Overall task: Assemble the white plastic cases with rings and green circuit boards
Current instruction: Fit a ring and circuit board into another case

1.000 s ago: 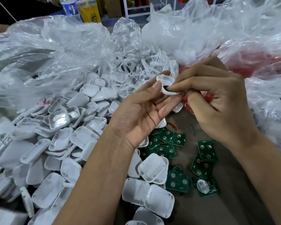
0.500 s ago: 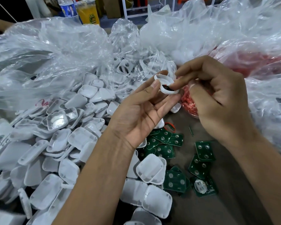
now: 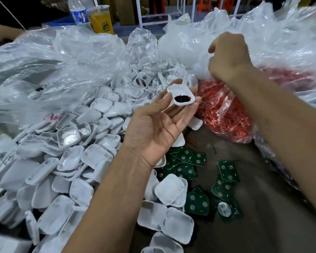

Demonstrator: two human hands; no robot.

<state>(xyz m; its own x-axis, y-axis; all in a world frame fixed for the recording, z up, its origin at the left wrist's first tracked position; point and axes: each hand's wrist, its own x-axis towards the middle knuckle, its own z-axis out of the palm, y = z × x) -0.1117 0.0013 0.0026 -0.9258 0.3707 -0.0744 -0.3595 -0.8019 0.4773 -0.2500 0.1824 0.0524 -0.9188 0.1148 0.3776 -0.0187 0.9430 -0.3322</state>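
Water bottle (image 3: 79,12) beside orange drink cup (image 3: 101,21) at far edge, white metal frame (image 3: 161,14) behind

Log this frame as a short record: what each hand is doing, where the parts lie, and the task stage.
left hand: left hand holds a small white plastic case, open side up, something dark inside
right hand: right hand reaches into the clear plastic bags; fingers hidden
case stock: heap of white plastic cases at left
boards: green circuit boards loose on the table
red parts: clear bag of thin red pieces
stage: no board in the held case
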